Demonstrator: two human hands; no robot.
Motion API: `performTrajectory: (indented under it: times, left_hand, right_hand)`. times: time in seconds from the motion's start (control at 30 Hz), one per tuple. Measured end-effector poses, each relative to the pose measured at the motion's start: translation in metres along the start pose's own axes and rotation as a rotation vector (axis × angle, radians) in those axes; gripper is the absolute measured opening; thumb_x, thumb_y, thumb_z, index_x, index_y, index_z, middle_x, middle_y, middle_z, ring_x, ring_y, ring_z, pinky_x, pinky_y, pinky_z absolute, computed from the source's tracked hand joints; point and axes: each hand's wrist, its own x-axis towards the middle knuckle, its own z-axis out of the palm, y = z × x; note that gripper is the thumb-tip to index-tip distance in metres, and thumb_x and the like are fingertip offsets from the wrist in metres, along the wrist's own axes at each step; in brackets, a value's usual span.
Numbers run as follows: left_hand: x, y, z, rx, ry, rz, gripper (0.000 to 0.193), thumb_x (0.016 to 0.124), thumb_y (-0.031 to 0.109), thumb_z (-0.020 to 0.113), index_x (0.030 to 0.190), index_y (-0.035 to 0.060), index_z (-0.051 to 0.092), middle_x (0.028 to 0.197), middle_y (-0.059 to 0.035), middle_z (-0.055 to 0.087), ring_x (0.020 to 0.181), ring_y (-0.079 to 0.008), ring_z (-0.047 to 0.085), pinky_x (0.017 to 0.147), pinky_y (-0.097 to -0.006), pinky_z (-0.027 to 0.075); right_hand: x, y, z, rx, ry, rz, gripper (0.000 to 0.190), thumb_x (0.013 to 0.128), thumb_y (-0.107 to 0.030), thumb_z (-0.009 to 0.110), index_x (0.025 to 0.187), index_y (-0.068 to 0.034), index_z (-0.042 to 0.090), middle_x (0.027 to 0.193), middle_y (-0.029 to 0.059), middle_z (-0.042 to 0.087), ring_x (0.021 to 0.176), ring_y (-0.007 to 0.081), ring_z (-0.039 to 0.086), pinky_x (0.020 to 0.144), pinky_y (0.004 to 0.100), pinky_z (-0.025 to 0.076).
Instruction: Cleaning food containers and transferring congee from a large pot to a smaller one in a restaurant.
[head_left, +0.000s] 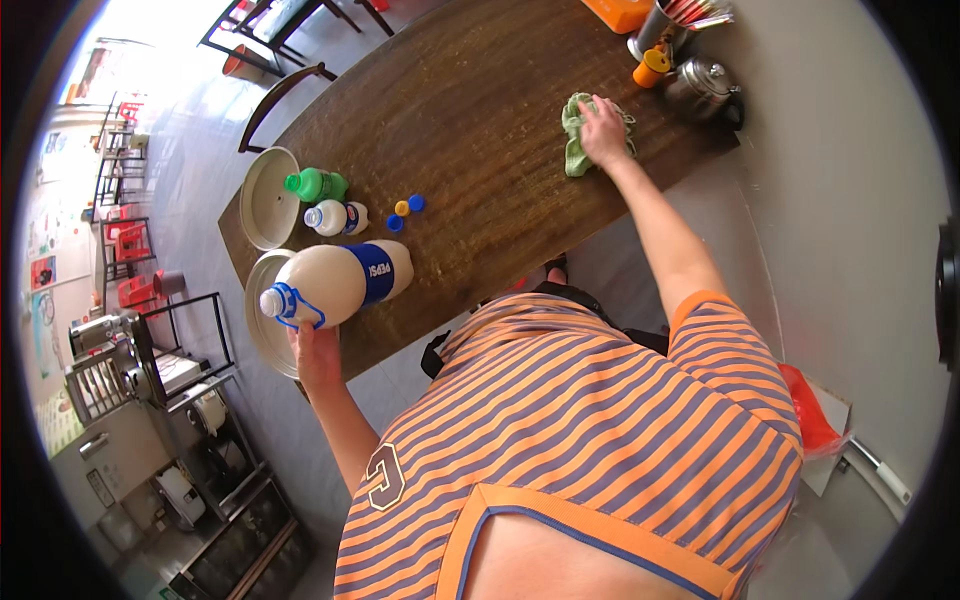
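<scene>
A large Pepsi bottle with a blue label and a blue carrying loop holds a cream-coloured content. My left hand grips it near the neck, fingers at the loop, much of them hidden behind it. Further along the table, my right hand presses on a crumpled light-green cloth. Beyond the large bottle stand a small white-filled bottle with a dark-blue label and a green bottle. Beside them lie two blue bottle caps and one yellow cap.
Two round metal pans, one far and one near, sit at the left end of the wooden table. At its right end are a metal teapot, an orange-yellow container and a metal utensil holder. A chair stands beyond.
</scene>
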Motion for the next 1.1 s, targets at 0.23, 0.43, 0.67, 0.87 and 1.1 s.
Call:
performTrajectory:
  times: [0.23, 0.43, 0.67, 0.87, 1.1]
  left_hand:
    - [0.011, -0.015, -0.03, 0.059, -0.018, 0.051, 0.073, 0.072, 0.022, 0.07, 0.13, 0.0062, 0.028, 0.127, -0.0084, 0.04, 0.119, -0.0247, 0.037, 0.099, -0.042, 0.029]
    - [-0.007, 0.005, 0.008, 0.03, 0.083, -0.02, 0.074, 0.072, 0.025, 0.071, 0.129, 0.0044, 0.029, 0.126, -0.0086, 0.042, 0.117, -0.024, 0.039, 0.096, -0.0417, 0.033]
    - [-0.048, 0.007, 0.017, 0.139, 0.212, 0.086, 0.075, 0.078, 0.044, 0.06, 0.133, 0.0063, 0.026, 0.128, -0.0095, 0.038, 0.116, -0.0239, 0.04, 0.093, -0.04, 0.034]
    - [-0.13, -0.029, 0.026, 0.31, 0.701, -0.071, 0.058, 0.082, 0.031, 0.06, 0.128, 0.0067, 0.034, 0.117, -0.0086, 0.048, 0.102, -0.0195, 0.05, 0.082, -0.0343, 0.041]
    - [-0.185, -0.071, 0.027, 0.658, 0.825, -0.3, 0.042, 0.08, 0.015, 0.063, 0.117, 0.0031, 0.048, 0.094, -0.0051, 0.058, 0.081, -0.0121, 0.056, 0.068, -0.024, 0.044]
  right_hand:
    - [-0.079, -0.162, 0.021, 0.453, -0.095, -0.616, 0.048, 0.072, -0.03, 0.06, 0.116, -0.012, 0.052, 0.125, 0.01, 0.045, 0.12, 0.0253, 0.038, 0.101, 0.041, 0.027]
    - [-0.095, -0.115, -0.03, 0.567, -0.393, -1.005, 0.04, 0.069, -0.021, 0.062, 0.109, -0.016, 0.057, 0.121, 0.0073, 0.049, 0.116, 0.0267, 0.042, 0.1, 0.0407, 0.029]
    - [0.063, -0.02, 0.038, -0.008, -0.012, -0.057, 0.04, 0.082, -0.031, 0.049, 0.116, -0.01, 0.051, 0.127, 0.0114, 0.042, 0.121, 0.0304, 0.034, 0.099, 0.0446, 0.026]
    - [0.129, -0.202, 0.104, 0.092, -0.269, -0.336, 0.044, 0.084, -0.038, 0.041, 0.121, -0.014, 0.047, 0.136, 0.0123, 0.031, 0.126, 0.0295, 0.027, 0.102, 0.0457, 0.021]
    - [0.096, -0.278, 0.096, 0.228, -0.399, -0.886, 0.036, 0.083, -0.03, 0.047, 0.118, -0.021, 0.051, 0.132, 0.0073, 0.039, 0.124, 0.0245, 0.034, 0.102, 0.038, 0.026]
